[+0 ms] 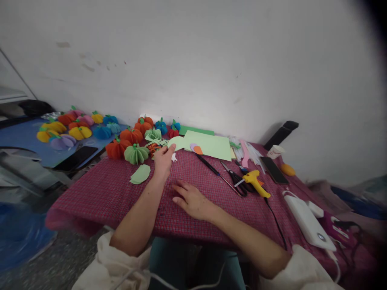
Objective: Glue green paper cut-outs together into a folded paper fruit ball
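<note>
My left hand reaches forward over the red checked tablecloth and pinches the edge of a pale green round paper piece. My right hand lies flat on the cloth nearer to me, fingers stretched out, holding nothing. A green paper pumpkin and an orange one stand just left of the left hand. A stack of pale green paper cut-outs lies on the cloth below them.
A light green sheet, black scissors, a yellow glue gun, a pen, a phone and a white power bank lie to the right. Several coloured paper pumpkins sit at the back left. Another phone lies there.
</note>
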Action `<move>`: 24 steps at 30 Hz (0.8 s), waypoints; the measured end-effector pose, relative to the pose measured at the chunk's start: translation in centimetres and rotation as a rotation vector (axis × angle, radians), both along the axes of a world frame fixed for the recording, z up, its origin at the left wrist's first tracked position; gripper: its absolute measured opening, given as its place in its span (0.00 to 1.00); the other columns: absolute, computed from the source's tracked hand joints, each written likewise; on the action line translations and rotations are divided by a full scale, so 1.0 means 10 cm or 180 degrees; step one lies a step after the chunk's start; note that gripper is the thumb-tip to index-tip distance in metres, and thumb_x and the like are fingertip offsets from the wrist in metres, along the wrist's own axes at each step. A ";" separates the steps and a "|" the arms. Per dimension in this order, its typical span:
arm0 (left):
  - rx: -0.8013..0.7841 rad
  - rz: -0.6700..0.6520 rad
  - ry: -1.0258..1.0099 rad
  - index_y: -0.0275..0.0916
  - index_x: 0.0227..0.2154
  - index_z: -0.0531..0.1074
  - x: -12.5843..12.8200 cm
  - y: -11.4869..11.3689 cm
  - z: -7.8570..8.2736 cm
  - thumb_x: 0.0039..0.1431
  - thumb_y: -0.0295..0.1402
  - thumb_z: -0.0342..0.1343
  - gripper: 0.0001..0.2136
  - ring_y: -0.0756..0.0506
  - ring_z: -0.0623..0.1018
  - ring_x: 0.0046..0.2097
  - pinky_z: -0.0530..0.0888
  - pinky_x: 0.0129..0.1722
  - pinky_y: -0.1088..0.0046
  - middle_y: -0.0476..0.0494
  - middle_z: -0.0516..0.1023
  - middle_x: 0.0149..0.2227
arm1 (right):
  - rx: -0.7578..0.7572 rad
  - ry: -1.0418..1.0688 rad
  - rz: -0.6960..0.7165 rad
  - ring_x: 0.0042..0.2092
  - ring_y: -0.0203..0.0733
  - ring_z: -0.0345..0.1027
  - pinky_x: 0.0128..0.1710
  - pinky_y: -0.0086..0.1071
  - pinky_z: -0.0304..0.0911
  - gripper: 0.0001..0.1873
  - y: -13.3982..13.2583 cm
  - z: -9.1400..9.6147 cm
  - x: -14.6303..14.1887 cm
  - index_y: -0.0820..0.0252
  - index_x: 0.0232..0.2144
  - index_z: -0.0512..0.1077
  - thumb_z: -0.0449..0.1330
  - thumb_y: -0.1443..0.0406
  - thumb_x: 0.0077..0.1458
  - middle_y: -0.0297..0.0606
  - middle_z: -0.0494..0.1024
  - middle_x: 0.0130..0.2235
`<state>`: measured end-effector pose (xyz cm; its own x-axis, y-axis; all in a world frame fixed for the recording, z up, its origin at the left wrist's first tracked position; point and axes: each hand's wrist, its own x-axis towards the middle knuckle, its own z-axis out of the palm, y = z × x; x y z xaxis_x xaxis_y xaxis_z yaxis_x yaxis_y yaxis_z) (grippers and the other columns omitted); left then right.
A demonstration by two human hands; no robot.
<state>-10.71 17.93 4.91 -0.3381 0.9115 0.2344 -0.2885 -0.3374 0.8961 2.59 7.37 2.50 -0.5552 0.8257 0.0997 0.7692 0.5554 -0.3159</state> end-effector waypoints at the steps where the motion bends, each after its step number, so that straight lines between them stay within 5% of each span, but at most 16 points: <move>1: -0.0005 0.0010 0.0000 0.36 0.17 0.66 0.00 0.00 0.00 0.43 0.41 0.61 0.14 0.55 0.62 0.21 0.59 0.23 0.79 0.56 0.61 0.17 | 0.0039 0.0013 -0.0049 0.61 0.45 0.48 0.58 0.41 0.47 0.26 0.01 0.01 -0.01 0.58 0.58 0.57 0.42 0.54 0.61 0.45 0.57 0.60; 5: -0.0023 -0.0001 0.0012 0.36 0.16 0.65 -0.01 0.01 -0.01 0.43 0.41 0.61 0.15 0.55 0.62 0.22 0.59 0.23 0.78 0.56 0.61 0.17 | 0.0048 -0.0177 -0.1340 0.61 0.54 0.46 0.58 0.49 0.45 0.29 0.10 0.04 0.05 0.67 0.57 0.57 0.46 0.54 0.60 0.54 0.56 0.60; 7: -0.0029 -0.0024 0.0012 0.36 0.16 0.66 -0.01 0.02 -0.01 0.43 0.40 0.61 0.14 0.54 0.62 0.22 0.60 0.23 0.78 0.56 0.60 0.16 | -0.0087 -0.0152 -0.1013 0.61 0.52 0.47 0.58 0.47 0.46 0.28 0.04 0.05 0.12 0.66 0.57 0.59 0.45 0.54 0.60 0.53 0.57 0.60; 9: -0.0040 -0.0046 0.0005 0.36 0.17 0.67 0.00 0.02 -0.02 0.43 0.40 0.61 0.13 0.54 0.63 0.22 0.60 0.24 0.78 0.56 0.60 0.16 | -0.0264 -0.0024 -0.0093 0.61 0.44 0.48 0.59 0.41 0.47 0.27 -0.10 0.06 0.18 0.61 0.58 0.56 0.43 0.55 0.61 0.47 0.57 0.61; 14: -0.0122 -0.0038 -0.0023 0.36 0.17 0.67 0.03 0.01 -0.02 0.42 0.39 0.62 0.12 0.53 0.63 0.23 0.61 0.24 0.78 0.56 0.61 0.16 | -0.0299 -0.0232 -0.0681 0.62 0.52 0.44 0.59 0.49 0.44 0.31 -0.53 0.14 0.12 0.67 0.57 0.58 0.44 0.52 0.59 0.53 0.55 0.61; 17: -0.0125 -0.0042 0.0002 0.36 0.16 0.67 0.04 0.00 -0.02 0.41 0.38 0.62 0.13 0.54 0.63 0.22 0.60 0.23 0.78 0.56 0.60 0.16 | -0.0429 -0.0198 0.0166 0.63 0.47 0.41 0.61 0.46 0.40 0.28 -0.74 0.21 0.06 0.56 0.58 0.57 0.46 0.52 0.59 0.43 0.53 0.62; 24: -0.0080 -0.0010 0.0063 0.36 0.16 0.66 0.04 0.01 -0.04 0.43 0.38 0.62 0.13 0.54 0.63 0.22 0.60 0.24 0.78 0.56 0.60 0.17 | -0.0368 -0.0405 -0.1218 0.63 0.59 0.36 0.59 0.55 0.42 0.38 -1.25 0.02 0.26 0.69 0.60 0.51 0.49 0.49 0.55 0.57 0.48 0.63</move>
